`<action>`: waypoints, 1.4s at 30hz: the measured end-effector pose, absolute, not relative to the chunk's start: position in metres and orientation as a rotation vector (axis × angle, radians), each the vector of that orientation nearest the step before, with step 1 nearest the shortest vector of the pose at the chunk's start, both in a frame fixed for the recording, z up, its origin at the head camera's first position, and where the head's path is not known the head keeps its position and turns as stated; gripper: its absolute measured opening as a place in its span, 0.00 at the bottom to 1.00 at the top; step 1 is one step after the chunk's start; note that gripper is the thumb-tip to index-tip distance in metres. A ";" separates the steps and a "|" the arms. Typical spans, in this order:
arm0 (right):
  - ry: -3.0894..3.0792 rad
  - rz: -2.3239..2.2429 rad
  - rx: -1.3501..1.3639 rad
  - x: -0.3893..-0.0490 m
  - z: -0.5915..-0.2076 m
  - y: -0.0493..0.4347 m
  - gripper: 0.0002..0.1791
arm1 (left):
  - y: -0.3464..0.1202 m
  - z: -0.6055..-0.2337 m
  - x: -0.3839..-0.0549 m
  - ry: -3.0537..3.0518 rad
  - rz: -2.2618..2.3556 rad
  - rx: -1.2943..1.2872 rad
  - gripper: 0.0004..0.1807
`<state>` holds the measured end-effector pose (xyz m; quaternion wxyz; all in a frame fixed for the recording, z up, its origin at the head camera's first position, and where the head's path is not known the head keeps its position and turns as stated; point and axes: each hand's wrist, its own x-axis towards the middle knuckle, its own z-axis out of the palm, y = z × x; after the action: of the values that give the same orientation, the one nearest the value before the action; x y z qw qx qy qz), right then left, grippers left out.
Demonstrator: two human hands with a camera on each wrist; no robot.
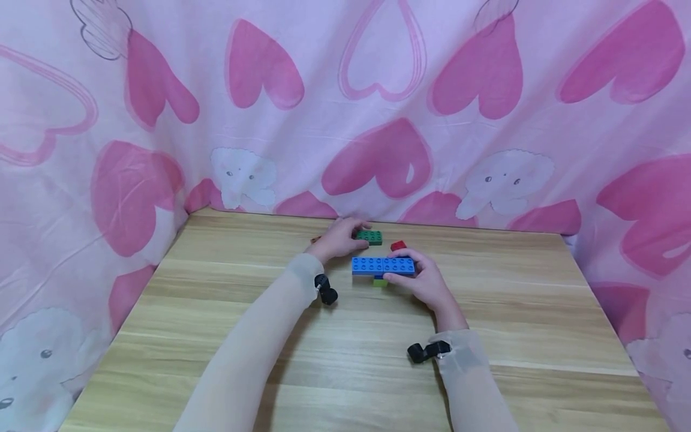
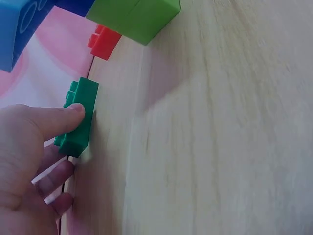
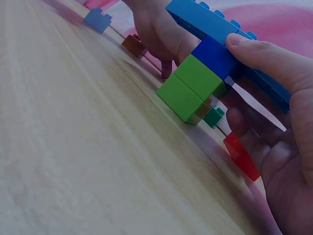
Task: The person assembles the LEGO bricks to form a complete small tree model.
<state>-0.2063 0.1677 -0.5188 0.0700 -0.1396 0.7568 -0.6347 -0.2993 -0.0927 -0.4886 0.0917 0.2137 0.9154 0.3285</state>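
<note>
My right hand [image 1: 429, 281] grips the right end of a stack, thumb on the near side and fingers behind. On top are two long blue bricks [image 1: 368, 264] side by side; under their middle sit a dark blue brick [image 3: 213, 58] and two lime green bricks [image 3: 184, 93]. Whether the stack's bottom touches the table I cannot tell. Farther back, my left hand [image 1: 339, 239] pinches a green brick [image 1: 371, 237]. Its thumb presses the near face in the left wrist view, while the fingertips behind the brick are partly hidden.
A red brick [image 1: 398, 245] lies behind the right hand. An orange-brown brick [image 3: 133, 45] and a light blue brick [image 3: 98, 20] lie beyond the left hand in the right wrist view. A pink heart-patterned curtain [image 1: 302, 138] hangs along the back edge of the wooden table [image 1: 356, 372].
</note>
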 end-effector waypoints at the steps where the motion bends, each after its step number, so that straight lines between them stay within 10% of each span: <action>1: 2.280 -1.907 -0.417 -0.206 -0.519 0.168 0.26 | -0.093 -0.489 -0.300 2.729 0.947 0.642 0.26; 42: 2.399 -1.847 -0.418 -0.204 -0.522 0.149 0.28 | -0.134 -0.435 -0.220 2.726 1.573 0.583 0.23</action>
<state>-0.2045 0.1494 -0.5215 0.0424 -0.1367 0.7842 -0.6037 -0.2198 -0.1338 -0.4350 -0.0294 0.1820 0.8513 0.4912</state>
